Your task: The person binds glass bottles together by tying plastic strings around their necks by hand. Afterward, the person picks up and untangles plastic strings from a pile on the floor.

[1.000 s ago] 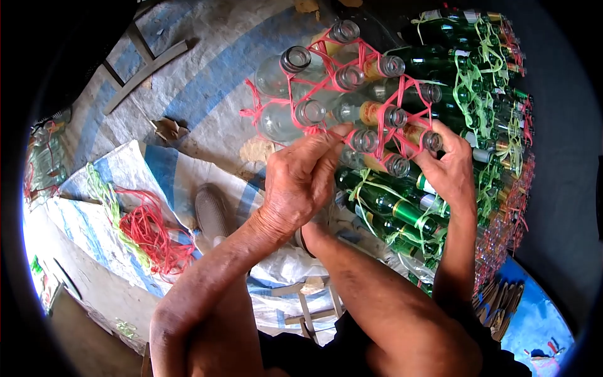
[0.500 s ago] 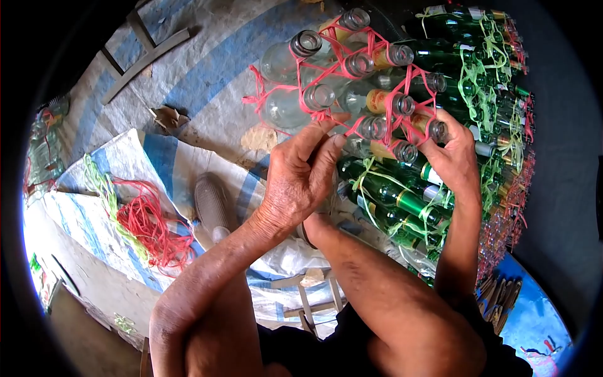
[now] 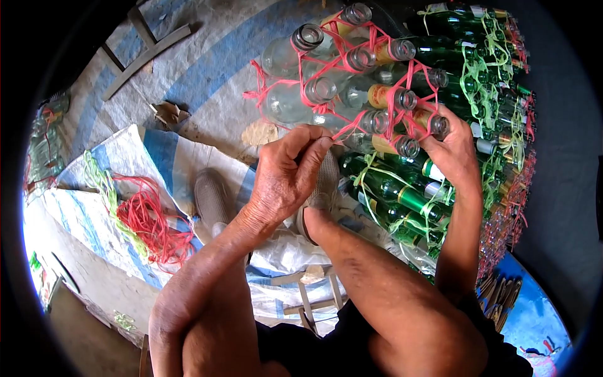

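Observation:
Several clear glass bottles (image 3: pixel 286 103) lie bundled together, necks tilted up toward me. Pink plastic string (image 3: pixel 342 66) loops around their necks and crosses between them. My left hand (image 3: pixel 286 173) is closed, thumb and forefinger pinching a strand of that string at the bundle's lower left. At the right side, my right hand (image 3: pixel 453 151) grips a bottle (image 3: pixel 438 127) by its neck, thumb below and fingers partly hidden behind. Some of the bottles bear yellowish labels.
Green bottles (image 3: pixel 402 198) tied with pale green string lie stacked to the right. A tangle of red string (image 3: pixel 154 223) rests on the striped sheet (image 3: pixel 207 81) at left. A wooden frame piece (image 3: pixel 147 60) is at upper left, cardboard scrap (image 3: pixel 168 113) nearby.
My left hand has drawn back slightly left and down from the bottle necks, pulling the pink strand outward. My right hand stays at the same bottle.

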`<control>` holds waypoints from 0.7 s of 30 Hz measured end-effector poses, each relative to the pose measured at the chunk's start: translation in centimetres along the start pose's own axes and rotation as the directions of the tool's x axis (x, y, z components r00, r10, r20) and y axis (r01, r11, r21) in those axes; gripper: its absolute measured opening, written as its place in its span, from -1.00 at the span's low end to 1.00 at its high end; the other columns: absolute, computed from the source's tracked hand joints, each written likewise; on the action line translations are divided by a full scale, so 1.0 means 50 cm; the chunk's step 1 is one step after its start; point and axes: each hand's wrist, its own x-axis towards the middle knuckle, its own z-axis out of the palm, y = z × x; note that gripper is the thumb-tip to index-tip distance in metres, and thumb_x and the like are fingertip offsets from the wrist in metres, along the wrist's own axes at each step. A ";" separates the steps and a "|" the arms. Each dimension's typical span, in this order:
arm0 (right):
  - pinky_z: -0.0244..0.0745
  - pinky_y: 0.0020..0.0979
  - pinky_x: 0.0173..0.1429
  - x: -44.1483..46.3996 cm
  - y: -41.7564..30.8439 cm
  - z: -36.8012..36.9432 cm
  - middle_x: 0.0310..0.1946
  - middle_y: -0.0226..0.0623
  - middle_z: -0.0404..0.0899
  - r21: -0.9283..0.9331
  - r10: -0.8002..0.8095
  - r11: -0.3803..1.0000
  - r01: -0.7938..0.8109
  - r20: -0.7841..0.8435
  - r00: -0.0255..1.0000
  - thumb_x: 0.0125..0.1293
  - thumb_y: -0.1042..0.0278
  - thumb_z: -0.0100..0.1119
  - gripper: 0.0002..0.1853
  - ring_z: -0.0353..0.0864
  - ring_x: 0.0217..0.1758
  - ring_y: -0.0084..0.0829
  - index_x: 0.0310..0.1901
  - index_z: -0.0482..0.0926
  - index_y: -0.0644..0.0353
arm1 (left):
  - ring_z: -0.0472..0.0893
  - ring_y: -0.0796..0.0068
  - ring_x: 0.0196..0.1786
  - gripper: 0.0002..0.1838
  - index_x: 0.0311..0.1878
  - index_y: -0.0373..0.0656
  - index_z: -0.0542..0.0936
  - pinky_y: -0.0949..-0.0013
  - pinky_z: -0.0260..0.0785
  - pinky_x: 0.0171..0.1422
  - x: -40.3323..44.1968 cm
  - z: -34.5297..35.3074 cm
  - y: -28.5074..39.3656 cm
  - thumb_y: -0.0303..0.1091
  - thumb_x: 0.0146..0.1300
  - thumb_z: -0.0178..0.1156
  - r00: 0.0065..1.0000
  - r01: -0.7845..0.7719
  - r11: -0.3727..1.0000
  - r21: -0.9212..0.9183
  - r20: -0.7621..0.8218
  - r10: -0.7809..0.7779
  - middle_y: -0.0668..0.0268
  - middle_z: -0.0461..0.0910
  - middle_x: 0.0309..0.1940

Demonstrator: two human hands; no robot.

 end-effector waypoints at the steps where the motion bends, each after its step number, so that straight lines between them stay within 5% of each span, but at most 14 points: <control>1: 0.63 -0.42 0.04 0.001 0.000 0.001 -0.20 -0.32 0.83 0.001 0.001 1.000 -0.001 0.001 1.000 0.34 0.25 0.58 -0.56 0.69 -0.16 -0.61 0.17 0.73 0.25 | 0.48 0.73 -0.26 -0.80 0.06 -0.33 0.68 0.52 0.44 -0.15 -0.001 -0.003 0.003 -0.36 0.61 0.30 1.000 0.013 1.000 0.004 0.026 -0.013 0.49 0.60 -0.33; 21: 0.64 -0.44 0.07 0.002 0.015 0.004 -0.13 -0.32 0.84 0.019 -0.012 1.000 0.012 0.022 1.000 0.36 0.42 0.53 -0.59 0.72 -0.09 -0.61 0.20 0.70 0.26 | 0.60 0.65 -0.21 -0.71 0.07 -0.35 0.69 0.46 0.51 -0.04 -0.006 -0.024 -0.049 -0.25 0.66 0.24 0.966 0.176 0.983 -0.049 0.199 -0.163 0.40 0.66 -0.36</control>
